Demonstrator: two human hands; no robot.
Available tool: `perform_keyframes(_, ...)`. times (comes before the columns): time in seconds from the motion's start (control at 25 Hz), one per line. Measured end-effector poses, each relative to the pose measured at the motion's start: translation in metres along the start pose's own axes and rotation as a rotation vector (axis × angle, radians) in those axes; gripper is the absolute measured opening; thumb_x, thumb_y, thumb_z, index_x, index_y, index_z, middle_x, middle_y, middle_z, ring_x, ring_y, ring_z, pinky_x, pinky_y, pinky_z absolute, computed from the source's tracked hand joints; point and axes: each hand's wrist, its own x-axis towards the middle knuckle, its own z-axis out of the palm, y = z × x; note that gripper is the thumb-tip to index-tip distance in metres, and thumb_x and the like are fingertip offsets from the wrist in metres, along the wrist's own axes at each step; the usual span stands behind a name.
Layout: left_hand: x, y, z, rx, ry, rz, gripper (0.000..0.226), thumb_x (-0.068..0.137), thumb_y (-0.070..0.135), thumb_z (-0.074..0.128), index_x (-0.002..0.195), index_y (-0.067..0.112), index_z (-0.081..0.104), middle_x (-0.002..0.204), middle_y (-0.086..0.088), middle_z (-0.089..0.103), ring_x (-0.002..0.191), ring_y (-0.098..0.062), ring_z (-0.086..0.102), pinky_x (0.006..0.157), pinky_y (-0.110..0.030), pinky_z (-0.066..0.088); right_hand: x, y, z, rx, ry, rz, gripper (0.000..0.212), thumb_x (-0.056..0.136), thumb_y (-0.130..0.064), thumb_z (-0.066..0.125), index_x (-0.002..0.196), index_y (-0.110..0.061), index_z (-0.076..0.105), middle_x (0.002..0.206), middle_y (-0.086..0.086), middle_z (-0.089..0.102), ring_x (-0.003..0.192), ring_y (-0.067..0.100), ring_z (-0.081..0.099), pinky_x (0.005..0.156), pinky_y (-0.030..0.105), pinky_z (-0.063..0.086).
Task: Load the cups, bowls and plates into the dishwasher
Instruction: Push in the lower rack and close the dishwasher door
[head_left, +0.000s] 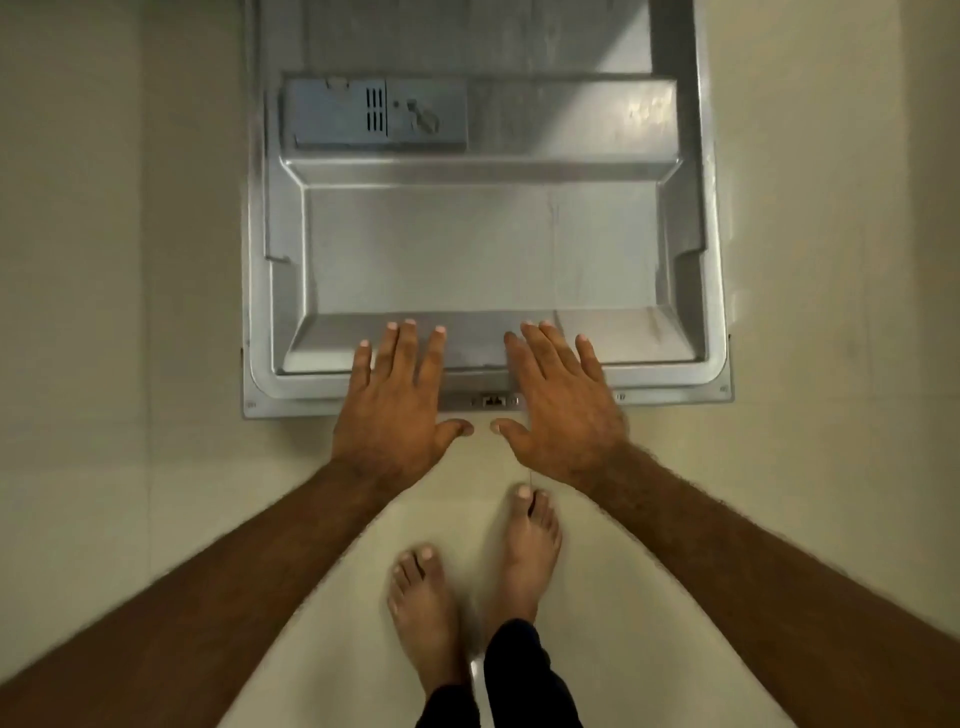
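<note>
The dishwasher door lies folded down flat, its grey metal inner face up, filling the upper middle of the head view. A detergent dispenser sits on its far left part. My left hand and my right hand are spread side by side, palms down, fingers straight, over the door's near edge, either side of the latch. Neither hand holds anything. No cups, bowls or plates are in view, and the racks are out of frame.
Pale tiled floor lies on both sides of the door and in front of it. My two bare feet stand on the floor just short of the door's near edge.
</note>
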Motion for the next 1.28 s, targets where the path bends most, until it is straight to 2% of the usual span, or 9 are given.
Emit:
perform_keyframes(0.16,-0.01,0.001,0.038,0.124,0.068,0.039,0.126,0.079,0.074,0.066,0.162,0.018,-0.012,0.169,-0.021,0.007,0.157,-0.038,0.006,0.125,-0.058,0.008,-0.013,0.003,0.048,-0.133,0.089,0.035,0.11,0.085,-0.06,0.066,0.159,-0.018,-0.003,0.169,0.01,-0.001,0.155,0.03,-0.005,0.124,0.056,0.0)
perform_keyframes(0.4,0.0,-0.001,0.068,0.203,0.178,0.04,0.126,0.076,0.051,0.082,0.163,0.024,-0.006,0.168,-0.024,0.009,0.155,-0.042,0.014,0.119,-0.067,0.016,0.003,0.023,0.077,-0.258,0.229,0.054,0.119,0.072,-0.054,0.081,0.159,-0.024,0.006,0.168,0.011,0.006,0.154,0.032,0.008,0.121,0.061,0.007)
perform_keyframes(0.52,0.01,0.003,0.075,0.182,0.297,0.006,0.118,0.079,0.035,0.082,0.164,0.028,0.001,0.168,-0.023,0.01,0.152,-0.042,0.022,0.116,-0.069,0.021,0.011,0.03,0.087,-0.265,0.325,0.061,0.118,0.067,-0.041,0.086,0.158,-0.029,0.012,0.166,0.014,0.013,0.15,0.034,0.016,0.119,0.061,0.014)
perform_keyframes(0.64,0.017,0.005,0.084,0.217,0.381,0.013,0.104,0.084,0.035,0.076,0.164,0.028,0.009,0.164,-0.02,0.026,0.147,-0.041,0.034,0.112,-0.068,0.027,0.014,0.033,0.092,-0.304,0.413,0.044,0.112,0.067,-0.027,0.086,0.156,-0.031,0.019,0.162,0.013,0.025,0.147,0.034,0.026,0.114,0.06,0.023)
perform_keyframes(0.8,0.016,0.0,0.087,0.212,0.421,0.03,0.087,0.089,0.036,0.066,0.162,0.027,0.02,0.159,-0.02,0.037,0.143,-0.04,0.039,0.11,-0.066,0.03,0.013,0.035,0.09,-0.315,0.454,0.019,0.102,0.07,-0.024,0.081,0.154,-0.032,0.025,0.159,0.013,0.032,0.144,0.034,0.032,0.111,0.06,0.027)
perform_keyframes(1.04,-0.003,0.002,0.043,0.226,0.462,0.085,0.089,0.083,0.033,0.065,0.162,0.026,0.023,0.151,-0.021,0.043,0.138,-0.041,0.043,0.107,-0.065,0.033,-0.009,0.026,0.05,-0.305,0.467,-0.006,0.099,0.071,-0.025,0.079,0.154,-0.031,0.027,0.156,0.015,0.036,0.141,0.036,0.035,0.11,0.06,0.028)
perform_keyframes(1.16,-0.025,0.007,-0.015,0.166,0.546,0.127,0.085,0.08,0.027,0.062,0.159,0.024,0.033,0.146,-0.021,0.05,0.134,-0.042,0.048,0.108,-0.064,0.032,-0.035,0.017,0.0,-0.28,0.551,-0.031,0.086,0.072,-0.021,0.072,0.151,-0.028,0.039,0.153,0.014,0.042,0.139,0.036,0.04,0.112,0.061,0.026)
perform_keyframes(1.28,-0.038,0.001,-0.088,0.121,0.596,0.202,0.079,0.078,0.028,0.065,0.154,0.019,0.044,0.137,-0.02,0.056,0.127,-0.041,0.054,0.107,-0.062,0.034,-0.056,0.007,-0.067,-0.251,0.58,-0.041,0.088,0.064,-0.021,0.074,0.147,-0.026,0.045,0.15,0.013,0.046,0.137,0.037,0.043,0.114,0.064,0.023)
